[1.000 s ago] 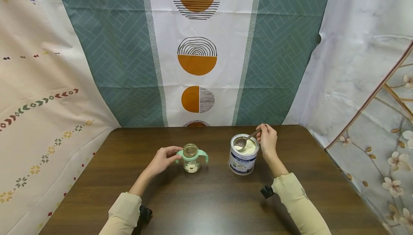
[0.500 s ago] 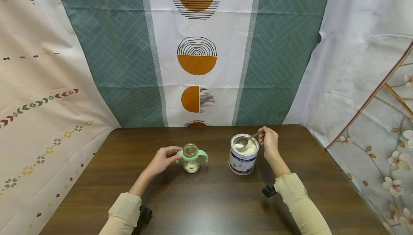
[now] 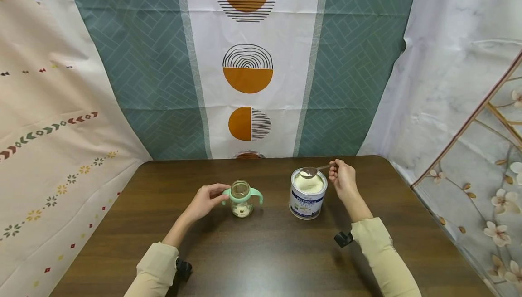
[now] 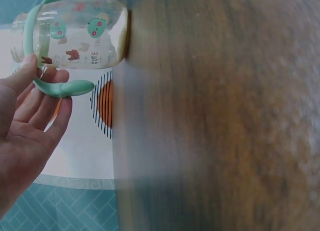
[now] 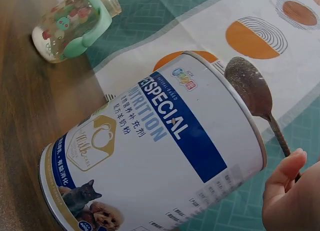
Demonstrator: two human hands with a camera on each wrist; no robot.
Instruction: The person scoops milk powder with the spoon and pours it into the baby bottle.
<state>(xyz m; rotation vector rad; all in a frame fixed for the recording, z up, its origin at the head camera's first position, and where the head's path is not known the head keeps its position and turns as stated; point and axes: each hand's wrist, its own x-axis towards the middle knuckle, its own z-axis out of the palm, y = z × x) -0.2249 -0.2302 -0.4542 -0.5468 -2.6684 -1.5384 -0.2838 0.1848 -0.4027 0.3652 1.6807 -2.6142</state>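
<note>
My left hand (image 3: 208,202) grips the near-side green handle (image 4: 65,88) of a clear baby bottle (image 3: 242,207) that stands upright without a lid. Pale powder lies in the bottom of the bottle. Pinched in my right hand (image 3: 343,179) is the handle of a dark metal spoon (image 3: 311,172), whose bowl hangs over the mouth of an open milk powder can (image 3: 306,204). Some pale powder shows on the spoon. Inside the can the powder (image 3: 311,183) reaches high up. From the right wrist view the spoon's bowl clears the rim; its upper face is hidden there.
Both things stand on a dark wooden table (image 3: 253,251), the can to the right of the bottle with a gap between. A patterned cloth (image 3: 248,84) hangs behind the table's far edge, with more cloth at both sides.
The spoon has risen out of the can's powder to above its rim, lifted by my right hand, which has shifted slightly right. My left hand and the bottle stay in place.
</note>
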